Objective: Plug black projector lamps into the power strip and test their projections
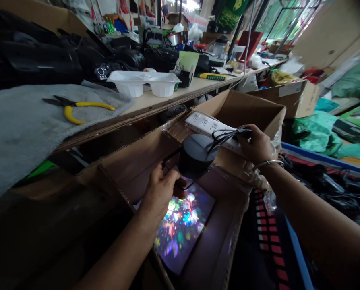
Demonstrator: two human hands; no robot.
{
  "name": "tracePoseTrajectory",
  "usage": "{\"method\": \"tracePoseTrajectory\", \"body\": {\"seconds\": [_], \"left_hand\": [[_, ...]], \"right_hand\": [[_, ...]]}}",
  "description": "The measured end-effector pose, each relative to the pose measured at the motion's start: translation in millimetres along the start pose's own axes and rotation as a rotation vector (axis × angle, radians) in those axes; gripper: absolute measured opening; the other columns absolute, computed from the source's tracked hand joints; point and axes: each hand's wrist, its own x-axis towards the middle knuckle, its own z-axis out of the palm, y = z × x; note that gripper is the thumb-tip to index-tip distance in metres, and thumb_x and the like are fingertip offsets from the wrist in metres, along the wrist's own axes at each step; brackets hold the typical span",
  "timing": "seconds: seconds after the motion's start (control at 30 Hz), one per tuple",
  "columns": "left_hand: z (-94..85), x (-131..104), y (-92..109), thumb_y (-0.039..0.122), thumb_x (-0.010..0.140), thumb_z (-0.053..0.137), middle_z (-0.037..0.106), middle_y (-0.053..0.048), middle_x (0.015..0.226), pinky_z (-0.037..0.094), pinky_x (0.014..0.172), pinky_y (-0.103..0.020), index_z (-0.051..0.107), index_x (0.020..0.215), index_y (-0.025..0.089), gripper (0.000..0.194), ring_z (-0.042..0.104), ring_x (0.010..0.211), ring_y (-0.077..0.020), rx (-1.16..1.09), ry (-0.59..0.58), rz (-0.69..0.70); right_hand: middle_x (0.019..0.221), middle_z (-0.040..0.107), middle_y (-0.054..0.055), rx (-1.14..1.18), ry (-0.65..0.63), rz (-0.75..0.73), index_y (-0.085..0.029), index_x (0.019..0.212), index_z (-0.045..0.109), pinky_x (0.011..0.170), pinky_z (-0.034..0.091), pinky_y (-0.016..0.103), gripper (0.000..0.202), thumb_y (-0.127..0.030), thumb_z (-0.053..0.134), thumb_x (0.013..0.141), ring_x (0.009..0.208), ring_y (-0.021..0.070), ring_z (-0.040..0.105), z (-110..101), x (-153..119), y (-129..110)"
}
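My left hand (159, 191) is closed on the bracket of a round black projector light (196, 159), which is tilted over an open cardboard box (225, 237). From the lamp, coloured spots fall on a pale sheet (184, 233) in the box. Its black cable (224, 139) runs in loops to my right hand (257, 147), whose fingers are wrapped round the bundled end. This hand is at the right end of a white power strip (202, 124) lying across the box. Whether a plug sits in a socket there is hidden by my fingers.
On the workbench at left, yellow-handled pliers (80, 106) lie on a grey cloth (19, 125), near a white plastic tray (131, 82). Black devices (44, 58) are heaped behind. A blue-rimmed crate (301, 257) with black parts stands right; another carton (291, 96) is beyond.
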Motion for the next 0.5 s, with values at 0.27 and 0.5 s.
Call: {"method": "tracePoseTrajectory", "body": {"seconds": [0.27,0.5], "left_hand": [[-2.9,1,-3,0.019,0.062,0.053,0.056,0.007,0.047,0.041,0.032,-0.022,0.05,0.095,0.02,0.033,0.05,0.032,-0.0124,0.018,0.002,-0.008],[-1.4,-2,-6,0.022,0.066,0.054,0.056,0.008,0.048,0.04,0.033,-0.021,0.047,0.102,0.021,0.037,0.049,0.032,-0.0113,0.061,0.018,-0.015]], "right_hand": [[0.085,0.067,0.01,0.017,0.014,-0.033,-0.017,0.101,0.061,0.066,0.041,0.031,0.031,-0.025,0.053,0.073,0.063,0.0196,0.054,5,0,6],[0.072,0.065,0.006,0.405,-0.016,-0.016,-0.016,0.081,0.063,0.061,0.044,0.031,0.022,-0.025,0.051,0.064,0.064,0.0186,0.057,7,18,17]]}}
